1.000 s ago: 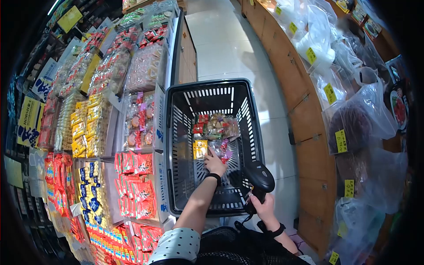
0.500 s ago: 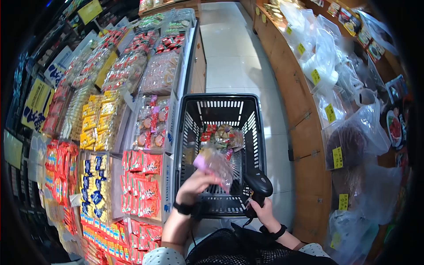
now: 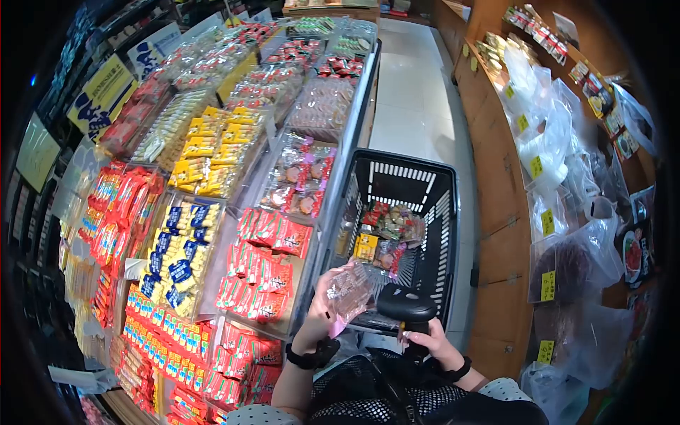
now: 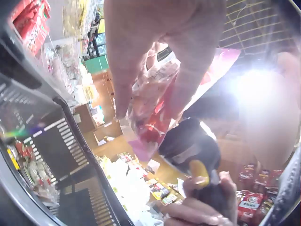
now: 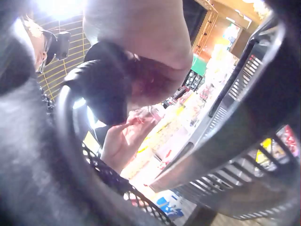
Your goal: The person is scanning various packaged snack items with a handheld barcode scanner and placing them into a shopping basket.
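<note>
My left hand (image 3: 322,312) pinches a clear packet with pink edges (image 3: 348,292), held up over the near left corner of the black basket (image 3: 451,234). In the left wrist view, the fingers and thumb grip the crinkled packet (image 4: 157,106) from above. My right hand (image 3: 433,343) is curled round the handle of a black handheld scanner (image 3: 406,303), whose head is close beside the packet. Inside the basket lie a yellow packet (image 3: 365,248), red packets and clear bags of food (image 3: 404,223).
Left of the basket stands a display of snack bins, with red packets (image 3: 273,234) nearest. On the right, wooden cabinets (image 3: 496,234) carry plastic bags with yellow labels (image 3: 547,285). A pale tiled aisle (image 3: 414,106) runs ahead between them.
The left hand has lifted the clear packet out of the basket and brought it nearer the body, beside the scanner. The scanner has turned leftward towards it. The view has shifted left.
</note>
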A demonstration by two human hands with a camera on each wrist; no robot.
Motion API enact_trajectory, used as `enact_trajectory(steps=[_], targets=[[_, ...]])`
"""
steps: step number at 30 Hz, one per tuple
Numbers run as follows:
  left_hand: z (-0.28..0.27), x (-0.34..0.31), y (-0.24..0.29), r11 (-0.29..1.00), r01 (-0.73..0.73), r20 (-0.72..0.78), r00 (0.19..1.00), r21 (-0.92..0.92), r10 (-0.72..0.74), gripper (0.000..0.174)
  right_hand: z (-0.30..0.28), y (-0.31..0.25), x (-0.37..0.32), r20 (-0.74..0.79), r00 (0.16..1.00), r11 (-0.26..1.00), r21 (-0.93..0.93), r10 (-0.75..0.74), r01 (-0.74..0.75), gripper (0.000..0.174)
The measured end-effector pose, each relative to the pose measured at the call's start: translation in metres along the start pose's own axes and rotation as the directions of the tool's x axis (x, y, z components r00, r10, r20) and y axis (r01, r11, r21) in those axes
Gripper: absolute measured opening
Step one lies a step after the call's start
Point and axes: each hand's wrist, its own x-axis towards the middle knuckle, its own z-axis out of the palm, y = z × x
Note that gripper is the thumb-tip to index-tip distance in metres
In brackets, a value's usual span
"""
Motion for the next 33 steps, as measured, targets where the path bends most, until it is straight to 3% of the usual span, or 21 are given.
enact_trajectory(steps=[2,3,5,8,10,12,14,16,18,19,20,24,26,30,33], targets=[[-0.019,-0.005,0.012,0.919,-0.033,-0.023,0.999,0.394,0.046,0.068,0.029,-0.022,0.014,0.098,0.995,0.997,0.063,0.029,-0.035,0.023],[-0.010,-0.008,0.018,0.963,-0.025,-0.092,0.994,0.268,0.051,0.065,0.039,-0.022,0.021,0.098,0.993,0.995,0.070,0.062,-0.069,0.022],[-0.028,-0.012,0.025,0.960,-0.036,-0.073,0.996,0.278,0.058,0.067,0.054,-0.020,0.031,0.092,0.991,0.992,0.075,0.096,-0.103,0.021],[-0.057,-0.011,0.030,0.930,-0.051,-0.116,0.988,0.364,0.099,0.075,0.064,-0.005,0.038,-0.035,0.993,0.993,0.017,0.116,-0.116,0.021],[-0.072,-0.007,0.038,0.741,0.001,-0.136,0.983,0.671,0.121,0.075,0.060,0.005,0.032,-0.215,0.958,0.982,0.028,0.190,-0.188,0.021],[-0.090,-0.004,0.039,0.682,-0.033,-0.132,0.973,0.731,0.189,0.078,0.056,0.011,0.025,-0.335,0.933,0.990,0.004,0.134,-0.141,0.022],[-0.101,-0.002,0.043,0.505,-0.097,-0.055,0.959,0.858,0.277,0.081,0.055,0.017,0.017,-0.475,0.871,0.984,-0.056,0.124,-0.171,0.020],[-0.106,0.000,0.043,0.575,-0.073,-0.097,0.961,0.815,0.259,0.084,0.050,0.029,0.009,-0.510,0.857,0.978,-0.138,0.068,-0.159,0.019],[-0.104,0.008,0.051,0.532,-0.048,-0.112,0.958,0.846,0.265,0.085,0.049,0.035,0.007,-0.604,0.796,0.852,-0.401,0.029,-0.336,0.021],[-0.105,0.011,0.050,0.567,-0.049,-0.134,0.952,0.822,0.276,0.086,0.048,0.049,0.007,-0.621,0.776,0.843,-0.470,-0.106,-0.261,0.024],[-0.105,0.017,0.049,0.548,-0.058,-0.128,0.947,0.834,0.295,0.087,0.046,0.061,0.008,-0.621,0.776,0.844,-0.472,-0.114,-0.254,0.024],[-0.097,0.029,0.049,0.512,-0.061,-0.138,0.929,0.857,0.343,0.091,0.040,0.070,0.021,-0.511,0.739,0.753,-0.658,-0.438,-0.008,0.019],[-0.091,0.034,0.050,0.511,-0.039,-0.157,0.929,0.858,0.334,0.092,0.030,0.069,0.031,-0.444,0.761,0.721,-0.692,-0.474,0.046,0.017],[-0.092,0.052,0.045,0.477,-0.070,-0.139,0.911,0.876,0.389,0.090,-0.003,0.066,0.055,-0.400,0.727,0.650,-0.755,-0.559,0.084,0.017],[-0.091,0.074,0.045,0.464,-0.073,-0.144,0.898,0.883,0.416,0.090,-0.028,0.050,0.079,-0.372,0.775,0.647,-0.760,-0.512,0.063,0.019]])
